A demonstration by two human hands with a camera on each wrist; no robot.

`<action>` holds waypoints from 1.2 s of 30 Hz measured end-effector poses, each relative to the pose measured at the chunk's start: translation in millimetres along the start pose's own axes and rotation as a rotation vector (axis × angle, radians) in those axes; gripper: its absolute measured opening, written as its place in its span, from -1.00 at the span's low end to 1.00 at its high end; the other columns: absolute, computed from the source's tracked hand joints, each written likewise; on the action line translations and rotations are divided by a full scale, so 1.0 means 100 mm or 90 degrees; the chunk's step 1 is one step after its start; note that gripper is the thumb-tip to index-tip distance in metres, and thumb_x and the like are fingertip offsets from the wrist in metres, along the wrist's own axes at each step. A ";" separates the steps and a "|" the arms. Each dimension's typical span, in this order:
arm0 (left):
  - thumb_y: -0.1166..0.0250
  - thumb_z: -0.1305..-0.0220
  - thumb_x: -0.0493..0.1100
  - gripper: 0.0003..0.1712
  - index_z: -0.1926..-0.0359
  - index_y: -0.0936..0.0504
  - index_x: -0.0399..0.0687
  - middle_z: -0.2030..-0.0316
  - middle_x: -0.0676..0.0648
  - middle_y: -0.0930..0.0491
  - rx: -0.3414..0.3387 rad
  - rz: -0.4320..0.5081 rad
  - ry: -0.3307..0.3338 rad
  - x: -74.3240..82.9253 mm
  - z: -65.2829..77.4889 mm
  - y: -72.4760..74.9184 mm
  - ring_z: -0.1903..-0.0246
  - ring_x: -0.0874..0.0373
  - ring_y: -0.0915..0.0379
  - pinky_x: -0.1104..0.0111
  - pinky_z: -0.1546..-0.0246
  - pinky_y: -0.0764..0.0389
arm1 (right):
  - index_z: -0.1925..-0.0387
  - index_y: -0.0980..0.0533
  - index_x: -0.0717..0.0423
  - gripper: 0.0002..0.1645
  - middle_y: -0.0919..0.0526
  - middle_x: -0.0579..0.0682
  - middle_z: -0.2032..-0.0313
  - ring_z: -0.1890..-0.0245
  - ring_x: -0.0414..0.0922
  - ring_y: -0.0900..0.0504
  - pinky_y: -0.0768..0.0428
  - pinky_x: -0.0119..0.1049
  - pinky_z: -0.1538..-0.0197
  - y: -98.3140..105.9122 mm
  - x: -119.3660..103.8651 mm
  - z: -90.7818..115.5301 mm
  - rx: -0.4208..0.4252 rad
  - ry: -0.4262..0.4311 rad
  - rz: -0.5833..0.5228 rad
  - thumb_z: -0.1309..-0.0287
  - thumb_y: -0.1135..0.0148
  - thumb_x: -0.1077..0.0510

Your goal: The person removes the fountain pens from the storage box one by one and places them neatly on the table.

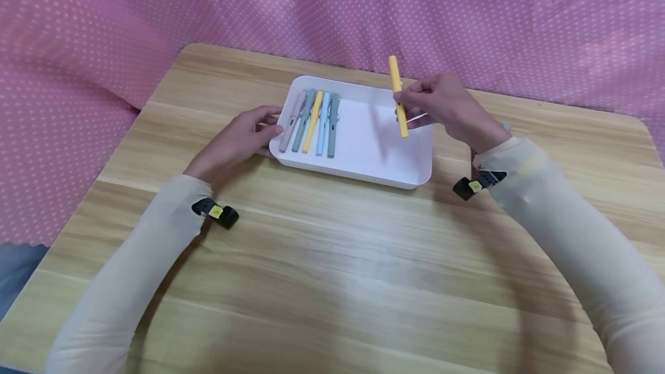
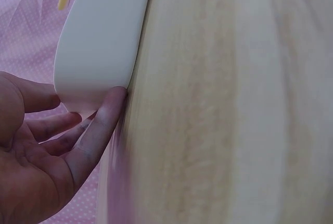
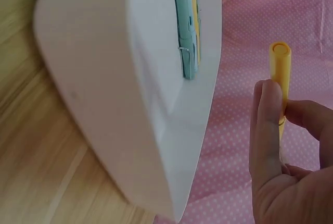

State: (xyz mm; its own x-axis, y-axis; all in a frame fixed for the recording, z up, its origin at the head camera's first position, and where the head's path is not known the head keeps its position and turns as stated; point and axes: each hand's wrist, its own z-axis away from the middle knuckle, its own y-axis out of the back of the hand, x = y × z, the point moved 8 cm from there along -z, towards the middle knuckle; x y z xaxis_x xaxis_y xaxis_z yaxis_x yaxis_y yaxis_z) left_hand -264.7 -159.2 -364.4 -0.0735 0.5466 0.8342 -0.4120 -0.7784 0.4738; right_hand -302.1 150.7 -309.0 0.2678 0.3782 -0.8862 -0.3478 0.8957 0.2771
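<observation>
A white tray (image 1: 358, 173) lies on the table. In its left part several clip pens lie side by side: a pale mauve pen (image 1: 292, 123), a yellow pen (image 1: 313, 122), a light blue pen (image 1: 322, 124) and grey-green ones such as the rightmost pen (image 1: 333, 127). My left hand (image 1: 248, 131) holds the tray's left end, thumb at the rim and other fingers against the outer wall, as the left wrist view shows. Over the tray's right part, my right hand (image 1: 439, 103) pinches another yellow pen (image 3: 281, 65) between thumb and fingers, tilted nearly upright and apart from the tray.
The wood-grain table (image 1: 332, 258) extends around the tray. Behind its far edge hangs a pink polka-dot cloth (image 1: 332, 10). Black wrist straps with small cameras sit on the left wrist (image 1: 215, 212) and right wrist (image 1: 478, 183), over pale sleeves.
</observation>
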 end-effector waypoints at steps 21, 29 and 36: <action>0.00 -0.45 -0.03 -0.39 -0.45 -0.10 0.05 -0.12 -0.10 -0.35 0.004 -0.012 -0.010 -0.01 -0.01 0.00 -0.03 0.05 -0.39 0.34 0.15 -0.67 | 0.12 -0.48 0.31 -0.54 -0.66 -0.01 0.35 0.35 -0.15 -0.65 -0.70 -0.24 0.18 0.81 0.40 0.46 0.087 -0.024 0.019 -0.12 -0.34 0.02; 0.01 -0.46 -0.04 -0.40 -0.44 -0.11 0.04 -0.11 -0.11 -0.34 0.001 -0.013 -0.010 -0.01 -0.02 0.00 -0.02 0.04 -0.40 0.34 0.17 -0.67 | 0.10 -0.51 0.25 -0.54 -0.67 -0.12 0.40 0.39 -0.19 -0.68 -0.70 -0.30 0.23 1.19 0.67 0.63 0.117 -0.046 0.067 -0.14 -0.31 -0.03; 0.02 -0.46 -0.03 -0.40 -0.44 -0.10 0.02 -0.13 -0.11 -0.33 -0.002 -0.008 0.003 -0.01 -0.02 -0.01 -0.03 0.04 -0.39 0.34 0.17 -0.67 | 0.10 -0.50 0.17 -0.51 -0.68 -0.20 0.42 0.39 -0.21 -0.70 -0.70 -0.32 0.23 1.44 0.94 0.73 0.125 -0.088 0.124 -0.15 -0.26 -0.14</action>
State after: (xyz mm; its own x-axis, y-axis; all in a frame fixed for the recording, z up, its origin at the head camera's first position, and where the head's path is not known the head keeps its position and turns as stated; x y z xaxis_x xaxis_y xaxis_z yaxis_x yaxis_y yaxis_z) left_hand -266.2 -158.5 -366.2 -0.0722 0.5581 0.8267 -0.4158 -0.7702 0.4836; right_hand -261.0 332.7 -325.5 0.3375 0.5639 -0.7537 -0.2289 0.8258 0.5154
